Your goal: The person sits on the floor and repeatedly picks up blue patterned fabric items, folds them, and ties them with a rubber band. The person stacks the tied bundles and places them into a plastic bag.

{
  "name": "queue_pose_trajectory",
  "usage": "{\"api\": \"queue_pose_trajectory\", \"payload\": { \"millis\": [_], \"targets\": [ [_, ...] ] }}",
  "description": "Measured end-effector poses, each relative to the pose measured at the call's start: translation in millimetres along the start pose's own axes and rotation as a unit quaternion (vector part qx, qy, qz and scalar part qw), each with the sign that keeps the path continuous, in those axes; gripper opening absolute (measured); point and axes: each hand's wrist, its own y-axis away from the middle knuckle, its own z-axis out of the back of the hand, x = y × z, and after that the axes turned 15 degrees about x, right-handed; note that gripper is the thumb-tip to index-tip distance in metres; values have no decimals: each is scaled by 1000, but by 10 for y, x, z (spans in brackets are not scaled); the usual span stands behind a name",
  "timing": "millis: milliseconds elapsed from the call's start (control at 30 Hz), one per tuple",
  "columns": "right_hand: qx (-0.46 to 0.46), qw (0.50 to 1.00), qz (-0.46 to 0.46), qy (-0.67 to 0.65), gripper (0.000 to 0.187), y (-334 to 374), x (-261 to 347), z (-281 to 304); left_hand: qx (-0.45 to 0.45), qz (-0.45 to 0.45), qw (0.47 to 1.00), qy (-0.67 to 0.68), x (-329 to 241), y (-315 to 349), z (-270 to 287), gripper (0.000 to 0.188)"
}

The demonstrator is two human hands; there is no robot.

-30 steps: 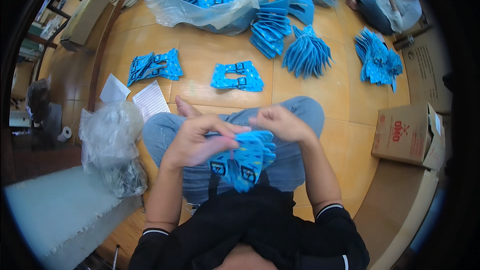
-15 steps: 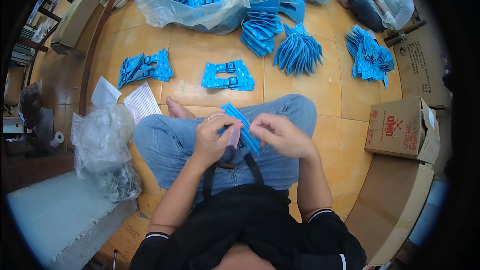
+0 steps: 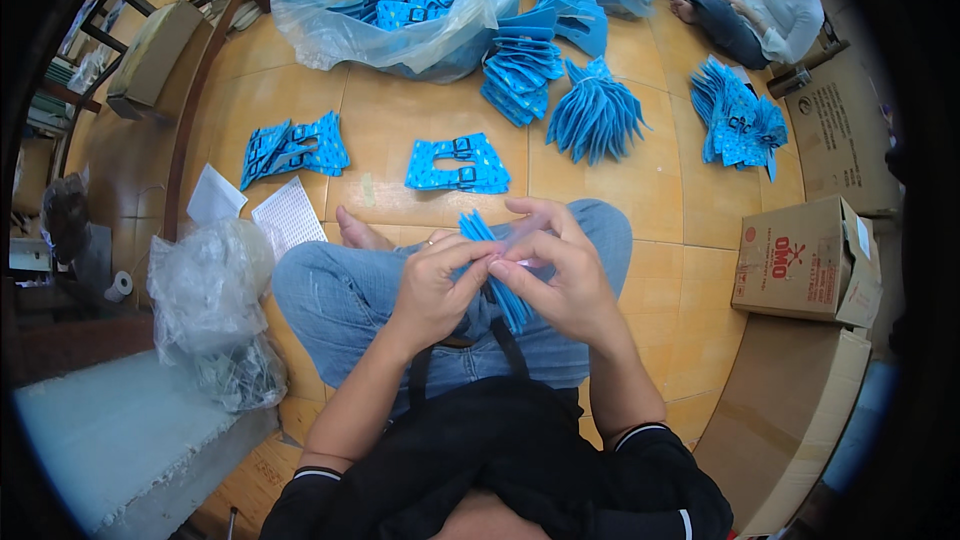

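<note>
Above crossed legs [image 3: 335, 290], blue stack [image 3: 512, 308] held edge-up by pinching left hand [image 3: 440, 282], likely so layers stay aligned; pink strip [image 3: 520, 234] gripped beside stack by right hand [image 3: 570, 285], apparently for tautness.

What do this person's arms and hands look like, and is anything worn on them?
The left hand and right hand wear no gloves. The forearms are uncovered, with no watch or bracelet visible. Short black sleeves, each with a thin white stripe near the cuff, cover the upper arms. A left finger seems to carry a small ring.
</note>
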Motion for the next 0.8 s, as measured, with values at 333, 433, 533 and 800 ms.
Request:
{"api": "queue_pose_trajectory", "payload": {
  "millis": [333,433,533,800],
  "targets": [
    [6,997,-13,-75,17,0,41,-66,97,25,978,185,-52,38,28,20],
    [-6,996,-32,-77,19,10,26,57,77,70,953,283,-25,41,27,24],
    [36,992,-82,-91,18,63,42,154,58,44,946,316,-6,36,107,25],
    [-29,995,-36,-85,18,31,76,-12,96,80,968,216,-110,24,305,23]
  ]
}}
